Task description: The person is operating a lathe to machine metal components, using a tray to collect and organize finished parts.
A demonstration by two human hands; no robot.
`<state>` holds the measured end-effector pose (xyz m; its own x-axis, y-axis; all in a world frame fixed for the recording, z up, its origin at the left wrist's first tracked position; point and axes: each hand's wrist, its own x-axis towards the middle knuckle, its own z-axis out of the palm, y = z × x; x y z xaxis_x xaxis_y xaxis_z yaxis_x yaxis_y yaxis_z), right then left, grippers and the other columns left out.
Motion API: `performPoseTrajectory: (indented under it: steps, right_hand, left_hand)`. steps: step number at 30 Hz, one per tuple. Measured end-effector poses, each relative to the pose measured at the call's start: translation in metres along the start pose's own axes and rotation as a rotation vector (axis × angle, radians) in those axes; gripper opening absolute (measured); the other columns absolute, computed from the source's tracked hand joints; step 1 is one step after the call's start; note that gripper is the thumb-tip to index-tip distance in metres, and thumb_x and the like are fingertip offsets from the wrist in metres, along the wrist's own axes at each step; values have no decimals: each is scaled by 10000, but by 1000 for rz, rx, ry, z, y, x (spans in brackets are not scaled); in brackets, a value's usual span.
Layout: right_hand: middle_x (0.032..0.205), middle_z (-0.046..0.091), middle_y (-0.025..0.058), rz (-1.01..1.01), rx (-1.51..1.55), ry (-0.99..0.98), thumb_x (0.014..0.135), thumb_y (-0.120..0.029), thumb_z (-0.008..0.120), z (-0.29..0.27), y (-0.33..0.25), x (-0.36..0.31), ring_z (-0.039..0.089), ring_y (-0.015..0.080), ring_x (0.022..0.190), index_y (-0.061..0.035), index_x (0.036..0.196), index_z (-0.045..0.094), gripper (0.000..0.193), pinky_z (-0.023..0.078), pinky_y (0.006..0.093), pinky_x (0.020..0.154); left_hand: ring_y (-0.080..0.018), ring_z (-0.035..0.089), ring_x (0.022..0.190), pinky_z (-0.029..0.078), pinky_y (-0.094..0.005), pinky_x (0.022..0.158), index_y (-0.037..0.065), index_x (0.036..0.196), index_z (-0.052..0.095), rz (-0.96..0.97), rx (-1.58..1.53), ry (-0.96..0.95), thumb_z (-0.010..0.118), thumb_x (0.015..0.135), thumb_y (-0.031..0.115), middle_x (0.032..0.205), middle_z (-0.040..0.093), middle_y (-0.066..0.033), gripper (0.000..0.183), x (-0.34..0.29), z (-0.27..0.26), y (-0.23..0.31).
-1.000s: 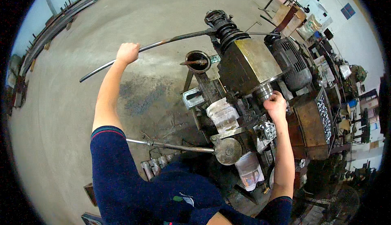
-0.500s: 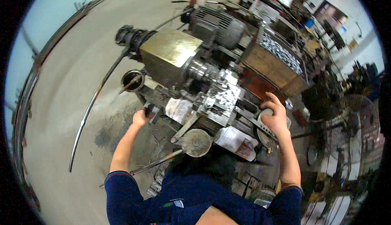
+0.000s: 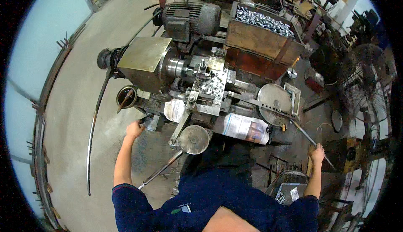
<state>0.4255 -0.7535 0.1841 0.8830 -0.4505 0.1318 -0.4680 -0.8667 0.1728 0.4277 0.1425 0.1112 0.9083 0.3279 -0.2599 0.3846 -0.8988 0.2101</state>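
Silvery pieces (image 3: 264,22) fill the bin (image 3: 254,41); a stick (image 3: 125,100) leans in the pot (image 3: 135,99). Right hand (image 3: 318,153) clasps a rod (image 3: 305,134); left hand (image 3: 134,129) meets a box (image 3: 152,123), grip unclear.

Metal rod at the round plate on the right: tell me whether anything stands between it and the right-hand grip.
Nothing visible does. The right-hand grip is on the metal rod, and the stretch from there up toward the round plate shows uncovered.
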Motion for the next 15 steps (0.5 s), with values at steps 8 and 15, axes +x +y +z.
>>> performPoseTrajectory:
  steps: [8,15]
  right_hand:
    - [758,596,225,-68,172,-148,554,-226,628,8,-11,-123,585,397,742,-23,814,561,336,473,454,681]
    - [653,579,154,54,755,-486,570,-204,612,-51,-87,-196,565,318,609,-27,740,566,250,452,396,568]
  left_hand:
    - [-212,592,928,463,-344,813,-15,1176,510,171,-612,-425,600,836,286,1021,619,-157,463,-141,-58,101]
    - [-369,586,667,449,-431,601,22,818,555,279,-266,-269,651,749,358,658,587,-177,356,-183,-44,161]
